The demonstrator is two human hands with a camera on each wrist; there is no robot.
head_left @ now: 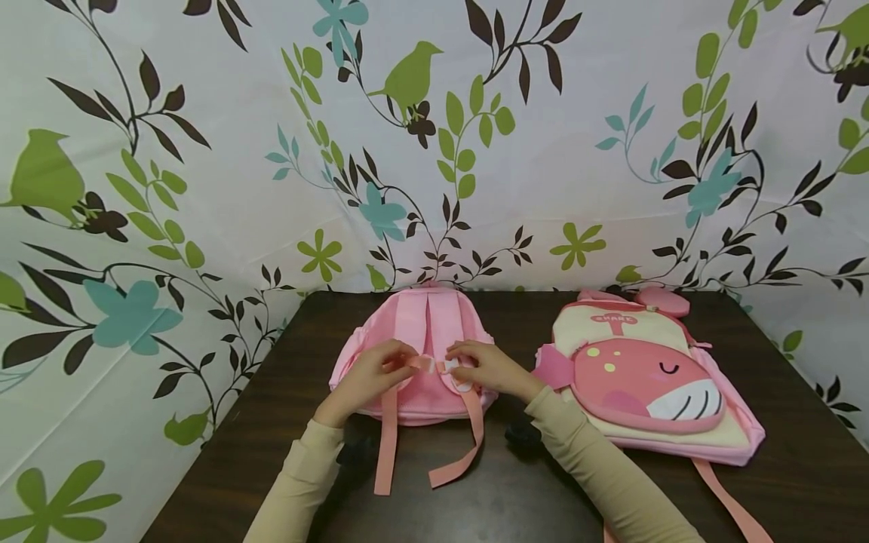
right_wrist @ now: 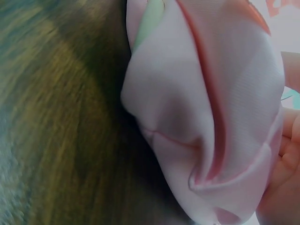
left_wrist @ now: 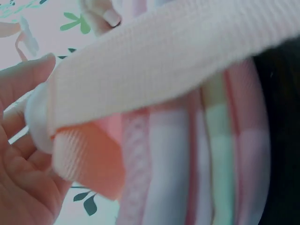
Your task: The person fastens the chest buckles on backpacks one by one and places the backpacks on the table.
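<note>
A pink backpack (head_left: 414,411) lies on the table with its shoulder straps facing up. My left hand (head_left: 373,375) pinches the left strap at its white plastic buckle (head_left: 425,363); the left wrist view shows that buckle (left_wrist: 38,117) beside the fingers, with peach webbing (left_wrist: 164,61) running from it. At the other strap, my right hand (head_left: 495,368) pinches around a second white buckle (head_left: 450,366). Loose webbing ends (head_left: 385,452) hang toward the front of the table. The right wrist view shows the backpack's side (right_wrist: 178,108) next to part of my right hand (right_wrist: 286,173).
To the right lies another backpack (head_left: 611,392), cream and pink with a whale-shaped front pocket (head_left: 645,385), its strap trailing to the front. Dark objects (head_left: 523,436) sit near the forearms. A patterned cloth (head_left: 434,151) hangs behind the dark wooden table (head_left: 244,460).
</note>
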